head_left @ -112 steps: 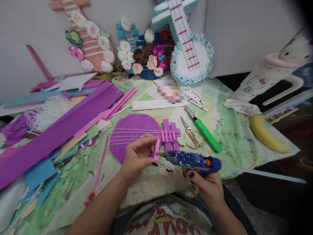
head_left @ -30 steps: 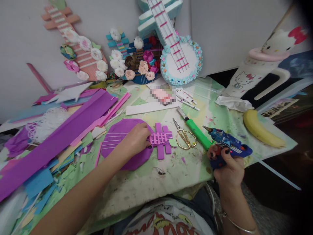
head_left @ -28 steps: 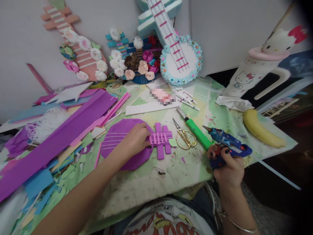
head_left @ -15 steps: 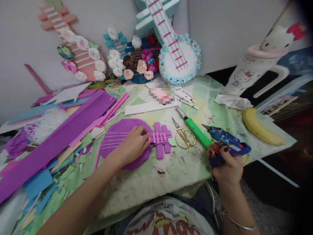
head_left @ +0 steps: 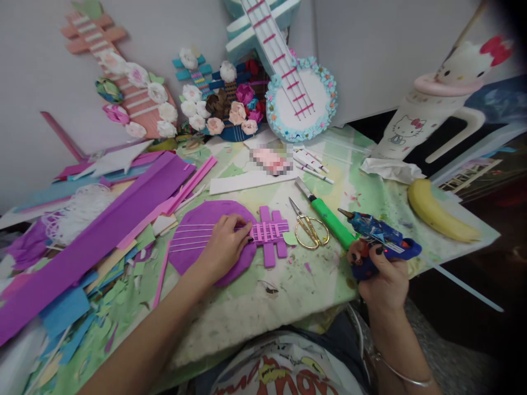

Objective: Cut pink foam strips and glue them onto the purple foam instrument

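Note:
A flat purple paper guitar [head_left: 193, 219] lies on the table, white strings running along its round body and short neck. My left hand [head_left: 224, 244] rests over the body, fingers bent and pressed together where the neck begins. Its fingertips are at a narrow pink strip [head_left: 254, 235] laid across the strings; the grip is partly hidden. More pink strips cross the neck toward the purple pegs [head_left: 269, 255]. On the right, my right hand [head_left: 385, 280] is wrapped round a blue hot glue gun [head_left: 376, 230], its nozzle pointing left and a clear glue stick trailing behind.
Gold-handled scissors [head_left: 310, 230] and a green-handled knife [head_left: 331, 219] lie between my hands. A banana [head_left: 440, 214] and a tumbler [head_left: 415, 120] are at the right. Paper scraps [head_left: 66, 307] and a long purple sheet [head_left: 102, 236] cover the left. Finished paper guitars [head_left: 300, 99] lean behind.
My left fingertips have drawn back very slightly to the left along the neck's start. My right hand holds the glue gun almost unmoved.

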{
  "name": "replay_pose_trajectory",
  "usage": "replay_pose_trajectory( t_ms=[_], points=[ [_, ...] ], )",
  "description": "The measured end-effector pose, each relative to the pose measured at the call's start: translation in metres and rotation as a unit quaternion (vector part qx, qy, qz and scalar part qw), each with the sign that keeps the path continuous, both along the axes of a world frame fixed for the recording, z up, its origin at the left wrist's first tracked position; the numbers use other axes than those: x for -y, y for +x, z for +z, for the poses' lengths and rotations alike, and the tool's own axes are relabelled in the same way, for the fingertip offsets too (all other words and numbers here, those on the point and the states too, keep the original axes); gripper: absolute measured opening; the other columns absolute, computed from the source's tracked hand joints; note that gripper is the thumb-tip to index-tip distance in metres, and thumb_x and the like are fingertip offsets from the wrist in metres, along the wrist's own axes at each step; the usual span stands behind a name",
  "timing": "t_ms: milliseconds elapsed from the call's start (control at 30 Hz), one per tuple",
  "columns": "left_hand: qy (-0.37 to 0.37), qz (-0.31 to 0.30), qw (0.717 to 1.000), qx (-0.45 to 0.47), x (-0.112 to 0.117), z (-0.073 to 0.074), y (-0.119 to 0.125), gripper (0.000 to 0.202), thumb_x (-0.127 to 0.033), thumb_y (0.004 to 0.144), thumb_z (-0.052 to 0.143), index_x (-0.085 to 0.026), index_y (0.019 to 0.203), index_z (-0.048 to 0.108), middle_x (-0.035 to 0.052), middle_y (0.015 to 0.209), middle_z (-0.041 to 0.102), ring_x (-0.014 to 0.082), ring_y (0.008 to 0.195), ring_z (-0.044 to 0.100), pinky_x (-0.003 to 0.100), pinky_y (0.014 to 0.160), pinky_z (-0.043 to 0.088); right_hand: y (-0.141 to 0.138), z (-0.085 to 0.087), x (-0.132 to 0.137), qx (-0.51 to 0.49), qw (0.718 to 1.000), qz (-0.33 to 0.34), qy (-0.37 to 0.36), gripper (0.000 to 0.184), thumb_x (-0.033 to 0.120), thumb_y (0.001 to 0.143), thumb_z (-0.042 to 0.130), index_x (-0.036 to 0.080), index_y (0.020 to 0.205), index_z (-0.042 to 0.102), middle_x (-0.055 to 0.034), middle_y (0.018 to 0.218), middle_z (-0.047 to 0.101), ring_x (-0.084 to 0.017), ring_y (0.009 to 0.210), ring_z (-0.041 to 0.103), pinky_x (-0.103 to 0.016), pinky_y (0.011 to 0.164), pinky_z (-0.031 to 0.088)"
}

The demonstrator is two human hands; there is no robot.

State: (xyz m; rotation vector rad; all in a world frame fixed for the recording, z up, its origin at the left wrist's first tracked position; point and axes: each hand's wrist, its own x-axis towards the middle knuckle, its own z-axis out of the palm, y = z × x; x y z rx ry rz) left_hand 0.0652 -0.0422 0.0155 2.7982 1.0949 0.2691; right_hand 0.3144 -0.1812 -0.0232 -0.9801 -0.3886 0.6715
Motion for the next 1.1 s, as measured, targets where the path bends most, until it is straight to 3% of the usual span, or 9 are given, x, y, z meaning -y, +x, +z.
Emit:
replay_pose_trajectory(
  t_ms=[167,333,667,1100],
  points=[
    [0.009,0.012,1.000,0.016,0.0023,-0.0055,-0.0009,0.035,-0.028,0.093,0.038,-0.013,0.112,0.063,0.0146,0.107,0.053,0.0261,0.100,0.046,0.042,0.087,0.042,0.0003,-0.0011,0.0005,0.001,1.000,0.003,0.003,0.024,0.030,0.063,0.076,0.015,0.063,0.057,0.0012,0.058,0.054,-0.010,0.050,0.047,-0.025,0.047,0.034],
    [0.027,0.009,0.999,0.020,0.0029,-0.0086,-0.0008,0.032,-0.025,0.091,0.041,-0.017,0.113,0.062,0.0131,0.107,0.054,0.0261,0.100,0.046,0.044,0.086,0.043,-0.0002,-0.0006,0.0004,0.001,1.000,0.002,0.000,0.025,0.031,0.063,0.076,0.015,0.064,0.057,0.0010,0.059,0.054,-0.011,0.051,0.047,-0.025,0.047,0.034],
    [-0.010,0.003,1.000,0.006,0.0002,0.0001,0.0008,0.033,-0.027,0.089,0.043,-0.015,0.112,0.063,0.0135,0.106,0.054,0.0260,0.099,0.047,0.044,0.086,0.043,-0.0007,-0.0007,0.0005,0.006,1.000,0.003,-0.009,0.025,0.032,0.063,0.076,0.016,0.062,0.056,0.0012,0.058,0.054,-0.011,0.051,0.047,-0.024,0.047,0.034],
    [-0.008,0.034,0.999,0.027,0.0015,-0.0008,0.0051,0.033,-0.028,0.083,0.050,-0.013,0.108,0.066,0.0126,0.102,0.055,0.0260,0.098,0.048,0.043,0.086,0.043,0.0003,-0.0017,0.0003,-0.007,1.000,0.002,-0.010,0.024,0.030,0.061,0.075,0.016,0.060,0.056,0.0007,0.059,0.055,-0.011,0.051,0.048,-0.024,0.046,0.034]
  ],
)
